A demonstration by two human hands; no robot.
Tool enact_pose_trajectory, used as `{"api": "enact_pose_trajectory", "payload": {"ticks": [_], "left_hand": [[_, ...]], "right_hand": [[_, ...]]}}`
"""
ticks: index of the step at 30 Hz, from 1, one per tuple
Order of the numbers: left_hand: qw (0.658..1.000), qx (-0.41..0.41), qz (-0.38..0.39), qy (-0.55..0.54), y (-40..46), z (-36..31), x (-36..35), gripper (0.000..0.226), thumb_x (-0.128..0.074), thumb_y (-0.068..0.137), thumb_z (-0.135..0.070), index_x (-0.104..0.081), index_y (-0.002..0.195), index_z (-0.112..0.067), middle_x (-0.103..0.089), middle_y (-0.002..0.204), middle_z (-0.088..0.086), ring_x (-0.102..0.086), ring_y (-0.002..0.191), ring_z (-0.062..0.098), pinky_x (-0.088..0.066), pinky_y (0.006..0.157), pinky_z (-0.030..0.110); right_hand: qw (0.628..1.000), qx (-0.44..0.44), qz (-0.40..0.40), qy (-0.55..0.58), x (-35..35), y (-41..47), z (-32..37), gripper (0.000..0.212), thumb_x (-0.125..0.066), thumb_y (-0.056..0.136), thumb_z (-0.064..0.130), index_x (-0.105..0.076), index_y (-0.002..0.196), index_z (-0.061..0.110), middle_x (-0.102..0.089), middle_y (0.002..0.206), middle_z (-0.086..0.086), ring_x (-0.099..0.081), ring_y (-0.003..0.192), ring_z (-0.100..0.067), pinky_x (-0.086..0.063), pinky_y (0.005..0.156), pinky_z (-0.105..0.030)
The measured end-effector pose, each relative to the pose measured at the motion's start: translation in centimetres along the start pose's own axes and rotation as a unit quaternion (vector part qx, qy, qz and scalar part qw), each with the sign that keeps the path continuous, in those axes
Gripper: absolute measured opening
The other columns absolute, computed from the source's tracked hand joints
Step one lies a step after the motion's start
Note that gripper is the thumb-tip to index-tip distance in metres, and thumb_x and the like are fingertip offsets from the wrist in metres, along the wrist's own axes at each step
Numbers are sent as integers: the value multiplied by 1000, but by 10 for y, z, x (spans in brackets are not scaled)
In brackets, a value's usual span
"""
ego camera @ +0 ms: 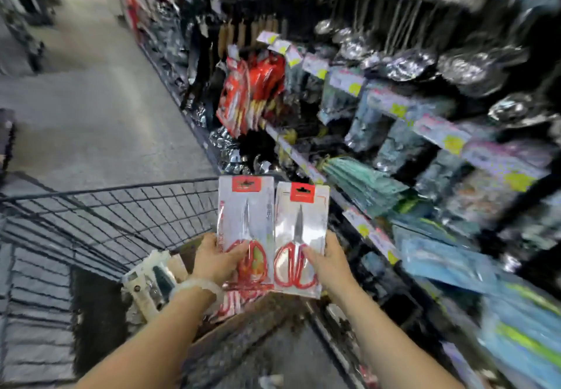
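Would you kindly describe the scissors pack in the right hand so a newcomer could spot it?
By the black wire cart, two packs of red-handled scissors are held up side by side. The right hand grips the right pack, nearer the shelves. It is shorter, its red header lower than the left pack's.

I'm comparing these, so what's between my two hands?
In the head view, just the two packs, side by side: left hand grips the taller scissors pack, right hand the shorter scissors pack.

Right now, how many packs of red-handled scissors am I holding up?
2: the taller pack in the left hand, the shorter pack in the right hand. Others may be hidden.
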State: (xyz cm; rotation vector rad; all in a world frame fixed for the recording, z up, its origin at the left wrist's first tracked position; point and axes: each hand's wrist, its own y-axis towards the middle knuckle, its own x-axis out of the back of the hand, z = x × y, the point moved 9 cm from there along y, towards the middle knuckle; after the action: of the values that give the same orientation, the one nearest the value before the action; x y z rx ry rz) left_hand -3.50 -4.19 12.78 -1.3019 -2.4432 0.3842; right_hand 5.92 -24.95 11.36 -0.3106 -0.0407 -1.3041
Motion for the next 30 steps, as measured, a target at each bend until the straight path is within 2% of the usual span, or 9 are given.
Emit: {"api": "enact_pose_trajectory", "payload": {"ticks": [3,6,9,13,18,21,24,27,30], "left_hand": [[998,-30,53,4,-58,-7,-44,26,-77,77,-18,-53,87,-13,-65,91,11,-64,79,23,-56,67,36],[989,-61,131,19,-117,-9,-98,28,-76,77,-10,-56,96,-7,-65,93,12,-65,78,25,-49,56,25],[975,-64,207,45,-174,-3,-156,29,-79,73,-5,-55,88,-11,-67,89,13,-65,78,26,-53,66,32],[945,-102,294,98,-248,5,-244,36,-83,63,-12,-57,87,-11,-68,89,14,-67,84,31,-54,76,41],[902,-118,403,99,-366,20,-343,26,-73,78,-3,-54,96,-9,-65,80,6,-59,64,14,-48,52,20],[877,-131,447,118,-428,42,-392,38,-74,76,1,-56,109,-2,-69,100,15,-65,77,18,-53,66,25],[868,-117,464,131,-487,64,-424,29,-71,77,6,-52,97,-5,-66,89,11,-60,70,13,-50,51,14],[865,-129,467,135,-529,78,-447,28,-74,76,1,-50,85,-9,-64,84,10,-56,65,11,-44,54,16],[865,-148,453,153,-546,87,-464,30,-74,75,2,-53,95,-2,-64,85,10,-53,63,5,-39,51,13]], "right_hand": [[997,30,-69,24,64,-66,6,29,-60,87,5,-49,104,25,-60,116,-10,-58,99,-21,-49,88,-37],[990,35,-132,20,130,-135,-1,37,-58,87,1,-47,117,22,-59,116,0,-57,108,-16,-46,99,-35],[978,26,-207,9,199,-200,-19,38,-56,88,3,-46,122,18,-57,119,0,-55,116,-20,-45,101,-39],[946,-13,-322,28,298,-289,-49,35,-58,90,9,-45,122,17,-57,115,-3,-57,110,-21,-47,90,-31],[898,-30,-434,69,406,-401,-86,37,-63,87,11,-51,122,12,-63,109,-4,-60,93,-14,-46,68,-13],[878,-47,-471,71,457,-470,-109,35,-63,88,13,-49,120,18,-60,104,5,-58,98,-14,-46,73,-17],[873,-83,-477,57,500,-528,-136,34,-63,88,14,-52,119,19,-61,110,1,-58,108,-21,-49,89,-34],[869,-91,-484,39,537,-566,-153,23,-61,87,6,-51,98,24,-60,104,-5,-56,97,-20,-44,78,-28],[871,-84,-484,6,567,-582,-153,27,-60,87,9,-45,107,20,-58,105,-6,-54,87,-15,-41,63,-17]]}}
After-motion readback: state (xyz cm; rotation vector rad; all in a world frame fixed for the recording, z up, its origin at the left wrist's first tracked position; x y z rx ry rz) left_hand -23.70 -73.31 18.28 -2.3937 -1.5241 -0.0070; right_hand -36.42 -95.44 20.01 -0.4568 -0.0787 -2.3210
